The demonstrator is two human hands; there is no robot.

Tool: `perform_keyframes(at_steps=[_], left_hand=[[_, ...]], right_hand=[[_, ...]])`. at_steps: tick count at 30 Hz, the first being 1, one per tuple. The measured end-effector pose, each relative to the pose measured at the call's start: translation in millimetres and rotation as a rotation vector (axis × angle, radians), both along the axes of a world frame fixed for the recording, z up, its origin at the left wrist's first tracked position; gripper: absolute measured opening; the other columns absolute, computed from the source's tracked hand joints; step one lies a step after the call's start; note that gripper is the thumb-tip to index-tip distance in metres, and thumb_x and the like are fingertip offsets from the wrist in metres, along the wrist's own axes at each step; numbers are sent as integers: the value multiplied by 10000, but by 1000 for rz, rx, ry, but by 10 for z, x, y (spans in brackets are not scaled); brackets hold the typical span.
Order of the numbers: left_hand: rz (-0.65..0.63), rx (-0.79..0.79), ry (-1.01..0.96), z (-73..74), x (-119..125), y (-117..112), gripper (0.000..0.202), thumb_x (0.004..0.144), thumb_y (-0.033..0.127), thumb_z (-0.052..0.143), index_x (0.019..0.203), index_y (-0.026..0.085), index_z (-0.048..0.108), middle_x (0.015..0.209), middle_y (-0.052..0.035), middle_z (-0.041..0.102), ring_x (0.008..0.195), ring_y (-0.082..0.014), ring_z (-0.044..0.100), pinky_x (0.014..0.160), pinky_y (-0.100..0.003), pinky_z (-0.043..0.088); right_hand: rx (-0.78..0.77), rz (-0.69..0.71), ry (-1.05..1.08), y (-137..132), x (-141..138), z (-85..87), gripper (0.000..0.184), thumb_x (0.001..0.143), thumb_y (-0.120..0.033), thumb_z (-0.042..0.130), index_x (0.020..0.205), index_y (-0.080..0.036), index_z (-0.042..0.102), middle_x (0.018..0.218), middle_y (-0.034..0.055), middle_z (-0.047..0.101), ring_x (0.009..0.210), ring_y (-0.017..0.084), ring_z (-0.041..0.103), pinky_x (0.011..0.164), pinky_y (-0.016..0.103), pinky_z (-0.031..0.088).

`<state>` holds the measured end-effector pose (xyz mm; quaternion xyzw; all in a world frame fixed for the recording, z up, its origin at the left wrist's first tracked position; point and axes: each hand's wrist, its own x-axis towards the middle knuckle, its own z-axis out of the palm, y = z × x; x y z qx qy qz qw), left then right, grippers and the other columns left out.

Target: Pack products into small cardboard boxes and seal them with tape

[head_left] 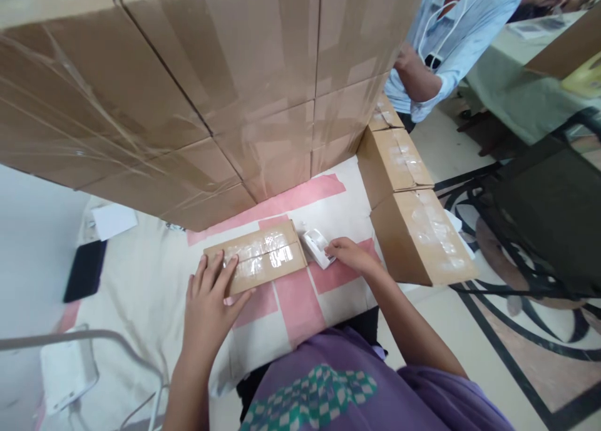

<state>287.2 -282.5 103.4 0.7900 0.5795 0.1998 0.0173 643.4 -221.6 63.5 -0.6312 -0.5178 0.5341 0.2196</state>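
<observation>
1. The left hand [209,306] lies flat, fingers spread, on the near left end of the taped box [257,256]; it presses, grasping nothing.
2. The box lies on the cloth [150,293], near the table's front edge.
3. The right hand [350,254] pinches a white device [317,247] just beside the box's right end.
4. Stacked cartons [188,86] rise behind.
</observation>
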Motion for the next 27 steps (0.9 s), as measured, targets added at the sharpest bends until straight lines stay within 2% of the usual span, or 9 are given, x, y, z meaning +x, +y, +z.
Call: perform_keyframes(at_steps=[5,8,14,20,23,27], left_hand=[[-1,-4,-52,-35,20,-36,723,917,460,690,1565,318,401,1583,-143,452,1543,-411,283,1192,-619,348],[9,-10,-65,-60,18,-51,744,906,438,711,1570,313,400,1600,-135,431,1552,-410,259,1216,-615,321],[0,-11,-72,-63,10,-41,774,896,426,728,1580,321,380,1603,-137,419,1547,-418,261,1222,-615,316],[3,-25,-92,-37,17,-35,779,892,427,732,1579,334,378,1616,-127,402,1550,-418,252,1234,-629,286],[0,-23,-85,-27,19,-35,770,891,416,736,1573,318,391,1607,-139,408,1550,-416,255,1235,-622,287],[-9,-8,-69,-16,28,-31,774,895,405,733,1576,318,376,1595,-148,418,1544,-421,268,1223,-630,302]], right_hand=[[170,-120,-91,-146,-176,76,287,834,-320,554,584,-225,450,637,-15,472,650,160,479,662,291,394],[275,-214,-170,-305,-336,92,279,857,-286,550,615,-233,423,728,1,449,709,174,463,721,311,394],[466,-456,-160,-617,-550,-48,395,930,-366,552,607,-246,359,670,-24,385,650,165,402,646,311,337],[458,-539,-37,-783,-628,-200,420,940,-365,496,650,-263,210,660,-38,352,648,149,412,639,294,385],[444,-527,-28,-776,-589,-266,403,915,-357,503,637,-260,228,658,-33,380,659,149,429,645,294,386],[388,-466,-65,-751,-516,-338,391,909,-359,510,621,-256,267,609,-49,342,596,134,370,596,288,324]])
